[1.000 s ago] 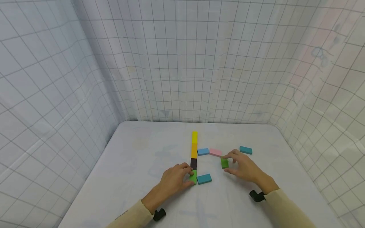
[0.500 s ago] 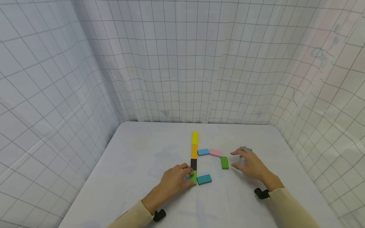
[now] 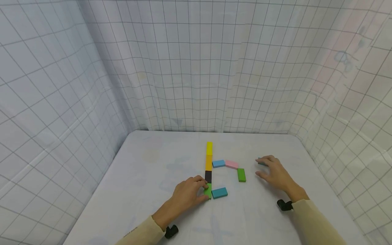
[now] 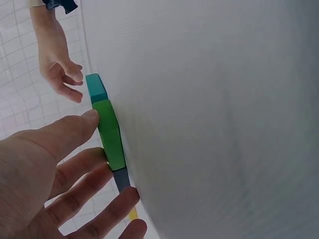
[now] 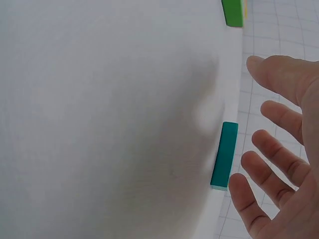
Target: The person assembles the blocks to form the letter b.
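In the head view, my left hand [image 3: 188,194] rests its thumb and fingertips on a green block [image 3: 208,191], the nearest in an upright column. Its fingers lie loosely spread in the left wrist view. Above that block the column holds a black block [image 3: 208,176], an orange one [image 3: 209,162] and a yellow one [image 3: 209,148]. My right hand [image 3: 275,173] hovers with parted fingers at a teal block [image 5: 225,155], mostly hidden under it in the head view. The right wrist view shows nothing between thumb and fingers.
Right of the column lie a light blue block [image 3: 218,164], a pink block [image 3: 231,164], a second green block [image 3: 241,175] and another teal block [image 3: 219,193]. White gridded curtains [image 3: 196,68] surround the white tabletop [image 3: 147,163] at the back and sides.
My right hand has let go of the green block on the right and moved right and slightly away, over the far teal block. My left hand has stayed in place.
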`<state>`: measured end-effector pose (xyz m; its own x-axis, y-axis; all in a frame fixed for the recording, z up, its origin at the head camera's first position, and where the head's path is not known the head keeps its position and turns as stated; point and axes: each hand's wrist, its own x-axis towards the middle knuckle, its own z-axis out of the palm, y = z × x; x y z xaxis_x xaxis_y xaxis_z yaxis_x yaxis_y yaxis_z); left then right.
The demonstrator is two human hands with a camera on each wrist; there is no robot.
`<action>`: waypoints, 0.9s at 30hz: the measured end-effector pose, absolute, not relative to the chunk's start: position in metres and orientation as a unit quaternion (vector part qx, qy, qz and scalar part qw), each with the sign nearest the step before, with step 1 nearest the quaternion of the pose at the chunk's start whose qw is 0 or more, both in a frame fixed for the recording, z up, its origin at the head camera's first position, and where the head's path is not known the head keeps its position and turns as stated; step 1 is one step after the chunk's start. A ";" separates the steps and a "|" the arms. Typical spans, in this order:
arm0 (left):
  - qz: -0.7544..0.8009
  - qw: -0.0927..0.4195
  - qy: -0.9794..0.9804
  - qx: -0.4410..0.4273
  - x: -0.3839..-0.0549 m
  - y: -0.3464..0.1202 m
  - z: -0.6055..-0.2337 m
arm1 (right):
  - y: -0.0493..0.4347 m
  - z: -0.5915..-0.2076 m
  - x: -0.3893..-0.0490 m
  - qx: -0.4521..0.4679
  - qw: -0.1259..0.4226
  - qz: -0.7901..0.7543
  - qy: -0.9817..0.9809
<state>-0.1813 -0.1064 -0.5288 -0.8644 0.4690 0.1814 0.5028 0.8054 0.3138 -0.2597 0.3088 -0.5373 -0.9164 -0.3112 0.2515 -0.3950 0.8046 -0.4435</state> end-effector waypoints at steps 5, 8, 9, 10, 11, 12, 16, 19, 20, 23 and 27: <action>-0.182 0.050 -0.947 -0.260 -0.181 -0.106 -0.529 | 0.314 -0.539 -0.262 0.175 0.093 0.255 -0.946; -0.181 0.050 -0.947 -0.260 -0.181 -0.106 -0.529 | 0.318 -0.539 -0.264 0.172 0.097 0.258 -0.946; -0.181 0.049 -0.948 -0.259 -0.181 -0.106 -0.528 | 0.319 -0.540 -0.264 0.171 0.096 0.258 -0.946; -0.179 0.048 -0.948 -0.258 -0.181 -0.106 -0.528 | 0.320 -0.540 -0.265 0.170 0.095 0.256 -0.947; -0.179 0.048 -0.948 -0.257 -0.182 -0.106 -0.529 | 0.320 -0.539 -0.265 0.168 0.094 0.256 -0.947; -0.178 0.047 -0.949 -0.257 -0.182 -0.106 -0.530 | 0.321 -0.539 -0.265 0.165 0.092 0.254 -0.948; -0.180 0.048 -0.948 -0.259 -0.183 -0.106 -0.531 | 0.323 -0.539 -0.267 0.152 0.083 0.250 -0.953; -0.186 0.058 -0.944 -0.267 -0.182 -0.108 -0.532 | 0.324 -0.538 -0.268 0.142 0.072 0.249 -0.955; -0.189 0.061 -0.942 -0.270 -0.182 -0.108 -0.531 | 0.325 -0.537 -0.269 0.139 0.069 0.248 -0.956; -0.194 0.078 -0.936 -0.284 -0.187 -0.112 -0.541 | 0.326 -0.537 -0.270 0.132 0.061 0.248 -0.958; -0.194 0.072 -0.938 -0.279 -0.187 -0.111 -0.542 | 0.327 -0.536 -0.274 0.129 0.057 0.252 -0.957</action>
